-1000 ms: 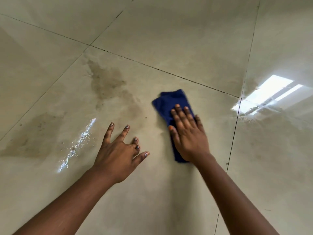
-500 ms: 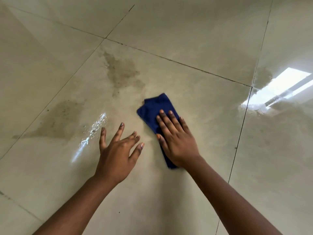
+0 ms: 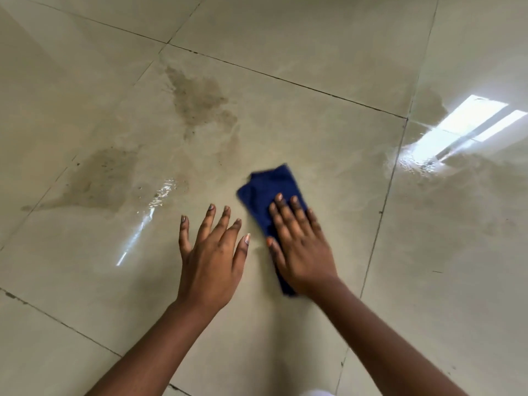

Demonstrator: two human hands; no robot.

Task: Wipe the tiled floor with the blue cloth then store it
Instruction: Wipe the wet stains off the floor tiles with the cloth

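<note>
Right hand [image 3: 300, 247] flat, fingers spread, pressing folded blue cloth [image 3: 268, 190] onto tiled floor [image 3: 314, 67], no pinch. Left hand [image 3: 210, 261] open, holding nothing, beside it. Risks: wet sheen [image 3: 148, 212] near left hand, bracing palm cd slip; dirty patches [image 3: 200, 101] w/ grit cd smear.

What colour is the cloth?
Dark blue; the cloth shows best in the head view.
</note>
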